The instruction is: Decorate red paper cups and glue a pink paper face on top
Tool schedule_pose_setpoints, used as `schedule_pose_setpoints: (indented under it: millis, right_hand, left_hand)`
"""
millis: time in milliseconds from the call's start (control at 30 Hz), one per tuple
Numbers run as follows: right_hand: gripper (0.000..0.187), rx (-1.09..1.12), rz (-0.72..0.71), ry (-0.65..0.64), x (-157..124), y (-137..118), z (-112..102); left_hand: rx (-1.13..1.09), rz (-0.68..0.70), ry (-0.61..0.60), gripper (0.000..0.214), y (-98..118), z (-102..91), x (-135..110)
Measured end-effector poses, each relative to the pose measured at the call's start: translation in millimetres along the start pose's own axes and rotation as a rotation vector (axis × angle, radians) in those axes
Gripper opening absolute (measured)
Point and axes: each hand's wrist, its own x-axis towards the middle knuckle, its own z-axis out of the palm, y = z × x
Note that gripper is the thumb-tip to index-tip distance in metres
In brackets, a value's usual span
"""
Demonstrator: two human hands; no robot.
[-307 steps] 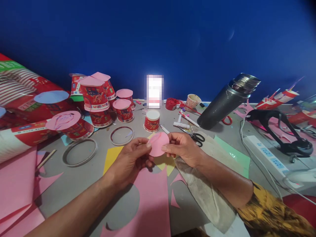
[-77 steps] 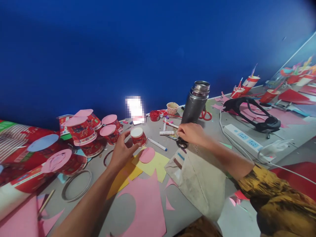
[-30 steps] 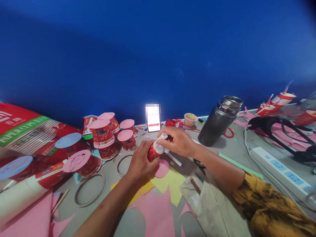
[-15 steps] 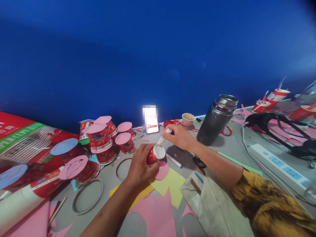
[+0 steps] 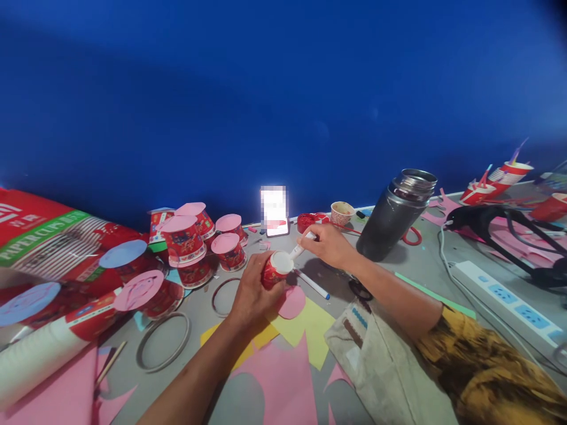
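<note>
My left hand is wrapped around a small red paper cup, whose round white end faces up and toward me. Pinched in my right hand is a slim white glue tube, its tip at the right edge of the cup's white end. Whether the tip touches cannot be made out. Below the cup lies a pink paper circle on yellow paper. A white marker with a blue end lies just right of the cup.
Red cups topped with pink discs crowd the left, beside a paper-cup bag. A lit phone stands at the back. Rightward are a dark flask, a power strip and a cloth pouch. Rings lie front left.
The cup has turned a little in my left hand, more upright. The glue tube has moved from over the cup's white end to its right edge. The whole view has shifted slightly.
</note>
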Motion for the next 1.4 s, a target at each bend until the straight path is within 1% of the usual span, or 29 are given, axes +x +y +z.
schedule_pose_setpoints:
  millis: [167,300,433,567,700,800,900,1000,1167,1267,1400]
  right_hand:
    - [0.024,-0.041,-0.059,0.027,-8.1,-4.0,4.0]
    - [0.019,-0.080,-0.097,0.066,-18.9,-12.6,8.0]
    - [0.014,-0.112,-0.158,0.086,-28.7,-22.6,10.6]
    - [0.012,-0.101,-0.240,0.097,-34.5,-28.5,12.6]
    - [0.011,-0.054,-0.321,0.145,-36.3,-29.4,14.0]
    - [0.012,-0.038,-0.375,0.157,-36.0,-29.0,14.6]
    - [0.009,-0.064,-0.423,0.150,-35.5,-28.7,14.0]
    - [0.006,-0.115,-0.503,0.119,-35.2,-27.8,10.5]
    - [0.014,-0.235,-0.652,0.010,-33.1,-21.9,0.9]
    - [0.017,-0.276,-0.685,-0.023,-29.5,-15.8,-3.9]
    - [0.018,-0.285,-0.689,-0.057,-23.8,-8.5,-10.0]
  left_hand:
    - [0.026,-0.028,0.030,0.049,-4.2,1.0,0.8]
    - [0.057,-0.041,0.045,0.051,-3.3,1.8,0.4]
    - [0.077,-0.024,0.048,0.052,-1.1,2.7,0.8]
    - [0.097,-0.007,0.042,0.053,-0.1,2.6,1.2]
    - [0.125,-0.002,0.029,0.054,-0.3,3.6,0.8]
    - [0.146,0.004,0.017,0.056,1.3,5.5,0.1]
    - [0.154,0.008,0.005,0.056,3.9,6.8,-0.3]
    - [0.144,-0.007,0.001,0.056,4.6,6.8,-0.3]
    - [0.087,-0.066,0.012,0.055,-0.6,4.1,1.5]
    - [0.053,-0.104,0.020,0.054,-3.2,1.5,3.3]
    - [0.028,-0.137,0.023,0.050,-3.5,-1.1,4.8]
